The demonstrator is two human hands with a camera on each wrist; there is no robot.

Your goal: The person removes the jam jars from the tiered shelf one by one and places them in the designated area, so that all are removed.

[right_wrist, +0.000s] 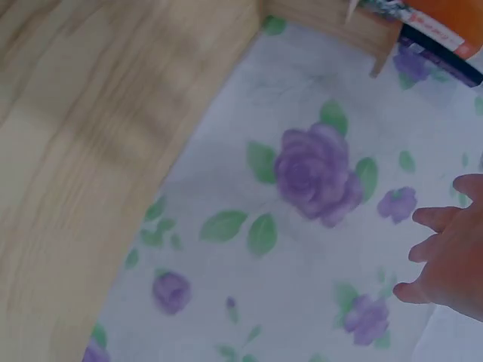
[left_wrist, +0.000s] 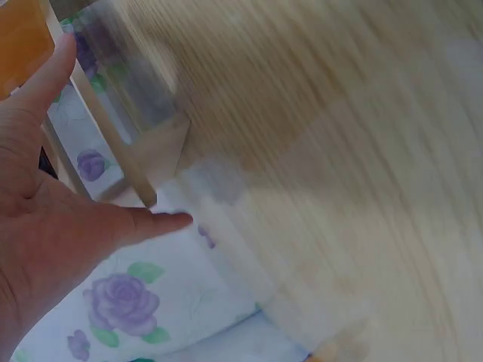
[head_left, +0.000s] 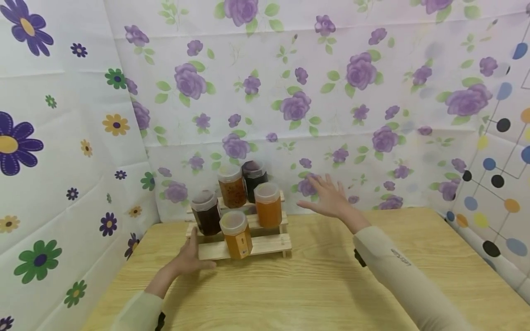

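Observation:
A stepped wooden rack (head_left: 271,243) stands on the table with several lidded jars on its tiers. On the lowest tier is a labelled amber jar (head_left: 238,241). A dark jar (head_left: 208,218) and an orange jar (head_left: 269,209) sit on the middle tier. Higher up stand a speckled brown-orange jar (head_left: 233,189) and another dark jar (head_left: 254,184). My left hand (head_left: 190,258) is at the rack's left end, thumb and finger spread; whether it touches the wood I cannot tell. Right of the rack, my right hand (head_left: 329,201) hovers with spread fingers, holding nothing.
The light wooden table (head_left: 331,289) extends in front and to the right of the rack. A purple-flowered cloth (head_left: 290,69) hangs close behind. Patterned cloths hang at the left (head_left: 70,184) and the right (head_left: 501,184).

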